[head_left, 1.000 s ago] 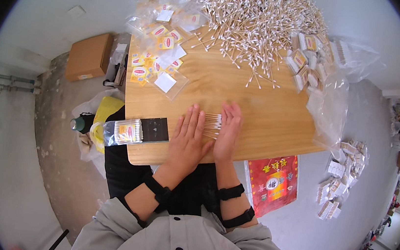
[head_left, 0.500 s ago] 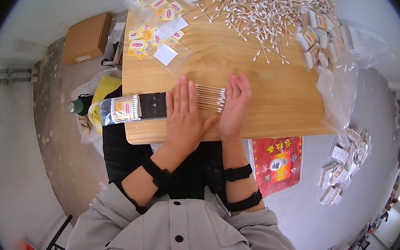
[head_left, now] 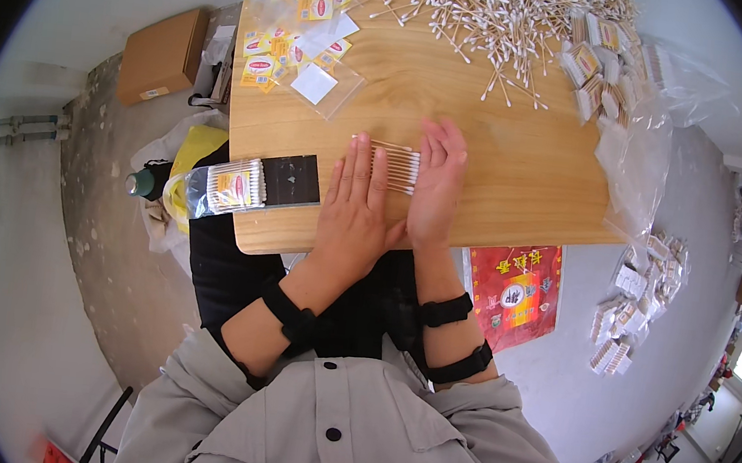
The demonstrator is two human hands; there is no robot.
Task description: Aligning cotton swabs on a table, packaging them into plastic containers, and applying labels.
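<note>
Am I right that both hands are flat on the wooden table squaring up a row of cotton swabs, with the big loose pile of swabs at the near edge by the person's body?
Not quite. Both the left hand and right hand do press around the row of cotton swabs on the wooden table, but the head view shows the loose pile of swabs at the far edge, away from the body.

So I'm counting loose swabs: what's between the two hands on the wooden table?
A short row of wooden-stick cotton swabs lies side by side between the left hand and right hand. Any swabs under the palms are hidden.
</note>
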